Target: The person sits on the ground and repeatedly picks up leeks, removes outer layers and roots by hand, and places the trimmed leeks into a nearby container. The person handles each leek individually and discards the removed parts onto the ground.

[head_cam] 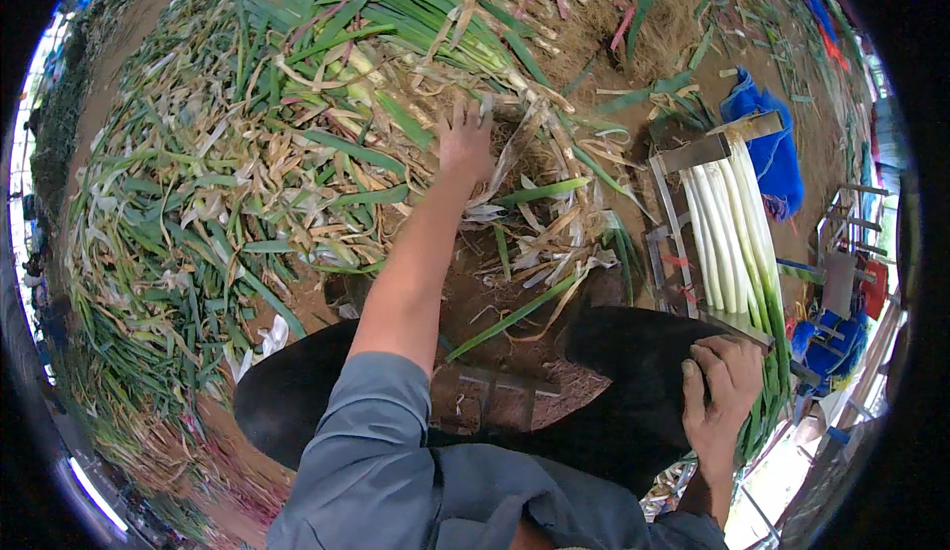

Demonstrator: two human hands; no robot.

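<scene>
My left hand (pixel 466 138) stretches forward onto a heap of untrimmed green onions (pixel 415 108), its fingers spread a little over dry, soil-covered stalks and roots. No stalk is visibly gripped in it. To my right, peeled long green onions (pixel 724 231) lie side by side in a metal rack (pixel 672 231), white stems away from me and green leaves towards me. My right hand (pixel 720 394) is loosely curled by the near bar of this rack, beside the green leaves (pixel 775 379). Whether its fingers touch or hold anything is hidden.
Stripped leaves and dry husks (pixel 223 186) form a wide pile at the left. More onions with bushy roots (pixel 653 34) lie ahead. A blue mesh cloth (pixel 768 142) is behind the rack. Metal frames (pixel 846 231) stand farther right. Between my legs is a low metal piece (pixel 512 383).
</scene>
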